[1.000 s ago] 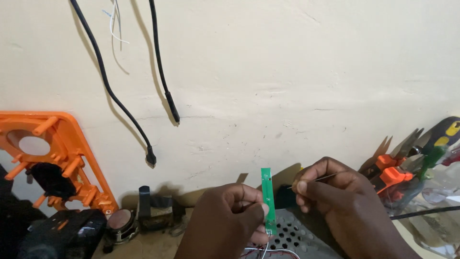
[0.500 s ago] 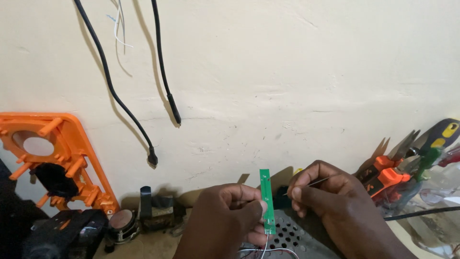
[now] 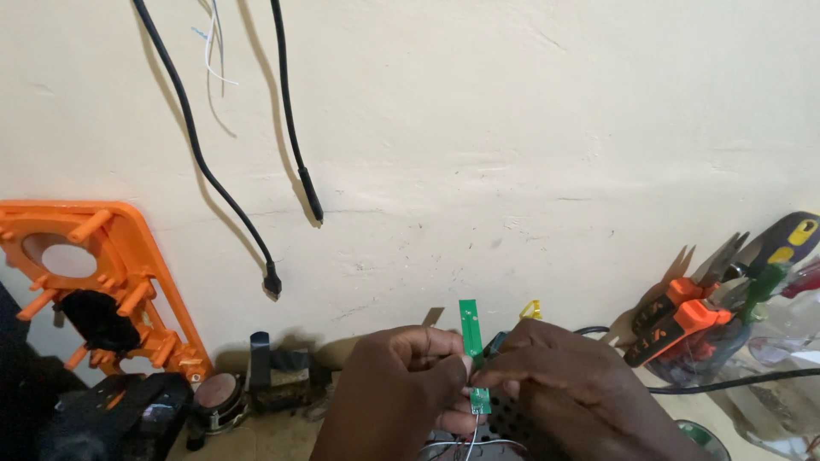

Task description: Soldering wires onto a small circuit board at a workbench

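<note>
A narrow green circuit board strip (image 3: 471,338) stands upright at the bottom centre of the head view. My left hand (image 3: 395,391) pinches it from the left, near its lower half. My right hand (image 3: 574,393) presses against the strip from the right, fingers closed on it and on a thin dark tool whose tip is mostly hidden. Thin white wires (image 3: 472,442) hang from the strip's lower end. Below the hands a dark perforated metal part (image 3: 511,418) shows between the fingers.
An orange plastic frame (image 3: 120,273) leans on the wall at left, with a small round speaker (image 3: 218,398) beside it. Two black cables (image 3: 282,128) hang down the cream wall. A holder with orange-handled pliers (image 3: 688,320) and screwdrivers stands at right.
My right hand has moved left, closing the gap to the green strip and now touching it. The view has shifted slightly downward; the left hand keeps its hold.
</note>
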